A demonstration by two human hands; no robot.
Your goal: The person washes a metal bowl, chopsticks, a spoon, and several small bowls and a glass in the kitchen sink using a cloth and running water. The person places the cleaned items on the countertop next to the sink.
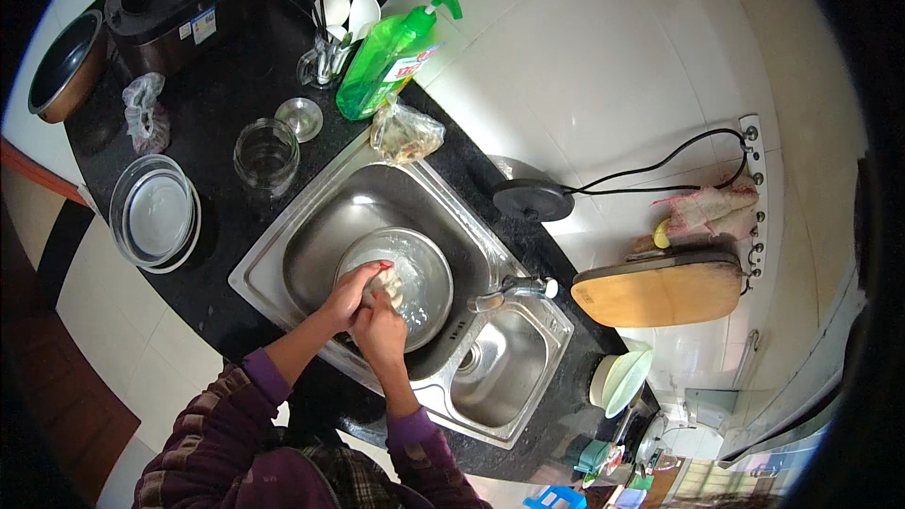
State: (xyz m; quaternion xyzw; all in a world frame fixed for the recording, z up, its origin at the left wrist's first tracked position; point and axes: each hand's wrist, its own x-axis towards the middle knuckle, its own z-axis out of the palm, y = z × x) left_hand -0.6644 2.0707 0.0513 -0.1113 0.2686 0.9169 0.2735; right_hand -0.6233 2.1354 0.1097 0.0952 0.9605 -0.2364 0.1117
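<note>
A round metal bowl (431, 276) holding water stands in the larger basin of a stainless steel double sink (318, 212). Over its near left part, my left hand (350, 291) and my right hand (382, 331) are close together on a pale, whitish lump (387, 286), whose kind I cannot tell. My left hand's fingers curl around the lump from the left, and my right hand's fingers press against its near side. Part of the lump is hidden by the fingers. To the right of the bowl is the chrome faucet (505, 291).
Behind the sink stand a green dish soap bottle (385, 60) and a tied plastic bag (406, 131). On the left are a glass jar (266, 155), stacked bowls (155, 212) and a rice cooker (191, 28). A wooden cutting board (657, 291) hangs at right.
</note>
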